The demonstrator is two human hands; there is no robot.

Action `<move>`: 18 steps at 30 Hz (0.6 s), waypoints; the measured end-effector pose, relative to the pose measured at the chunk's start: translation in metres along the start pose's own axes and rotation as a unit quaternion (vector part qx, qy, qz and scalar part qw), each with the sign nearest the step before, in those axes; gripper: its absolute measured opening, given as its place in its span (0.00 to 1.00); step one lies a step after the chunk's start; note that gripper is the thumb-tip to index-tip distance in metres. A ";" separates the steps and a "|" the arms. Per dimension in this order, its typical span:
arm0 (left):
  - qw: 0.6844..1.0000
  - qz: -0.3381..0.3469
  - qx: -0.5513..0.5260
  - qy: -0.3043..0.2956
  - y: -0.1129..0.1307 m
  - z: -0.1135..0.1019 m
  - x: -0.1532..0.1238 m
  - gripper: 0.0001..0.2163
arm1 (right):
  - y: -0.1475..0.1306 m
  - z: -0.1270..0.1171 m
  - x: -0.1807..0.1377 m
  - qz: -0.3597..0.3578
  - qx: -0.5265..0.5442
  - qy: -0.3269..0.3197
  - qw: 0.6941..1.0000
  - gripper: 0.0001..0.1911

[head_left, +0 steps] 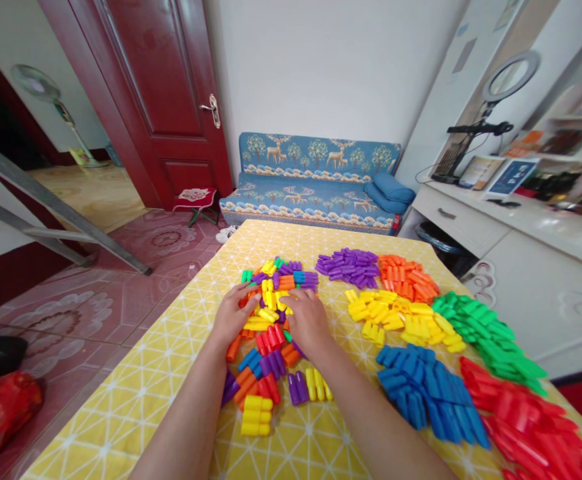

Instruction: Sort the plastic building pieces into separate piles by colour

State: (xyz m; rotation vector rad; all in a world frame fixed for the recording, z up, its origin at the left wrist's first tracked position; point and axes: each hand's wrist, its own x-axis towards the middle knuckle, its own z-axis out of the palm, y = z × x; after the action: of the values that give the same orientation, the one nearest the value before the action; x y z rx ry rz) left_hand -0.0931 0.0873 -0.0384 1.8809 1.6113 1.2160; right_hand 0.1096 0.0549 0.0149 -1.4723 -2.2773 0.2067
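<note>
A mixed heap of coloured plastic bullet-shaped blocks (271, 313) lies on the table with the yellow patterned cloth (161, 380). My left hand (233, 313) rests on the heap's left side, fingers curled onto the blocks. My right hand (308, 320) lies on its right side, fingers bent over yellow pieces. Whether either hand grips a block is hidden. To the right lie sorted piles: purple (348, 265), orange (408, 277), yellow (401, 320), green (485, 340), blue (425, 390) and red (525, 420).
A blue patterned sofa (315, 183) stands beyond the table's far edge. A dark red door (155, 100) and a small stool (195, 200) are at the left, with metal ladder rails (55, 213). A white desk with a ring light (511, 73) runs along the right.
</note>
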 end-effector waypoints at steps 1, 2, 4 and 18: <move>1.000 0.002 0.000 0.000 0.000 0.000 0.000 0.19 | 0.000 -0.001 0.000 0.000 -0.003 0.003 1.000 0.19; 1.000 0.004 0.000 0.001 0.000 0.000 0.000 0.19 | -0.001 -0.002 -0.001 0.002 -0.003 0.007 1.000 0.18; 1.000 0.004 0.000 0.003 0.000 0.000 0.000 0.19 | -0.002 -0.005 -0.002 0.009 0.003 0.014 1.000 0.18; 1.000 -0.017 0.001 0.001 -0.001 0.000 -0.001 0.20 | 0.075 -0.065 -0.042 0.120 0.151 0.104 0.976 0.12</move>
State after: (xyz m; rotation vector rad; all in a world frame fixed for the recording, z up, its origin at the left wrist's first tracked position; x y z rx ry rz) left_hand -0.0938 0.0864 -0.0390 1.8463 1.6384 1.2037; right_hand 0.2143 0.0429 0.0372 -1.5229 -1.8098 0.4279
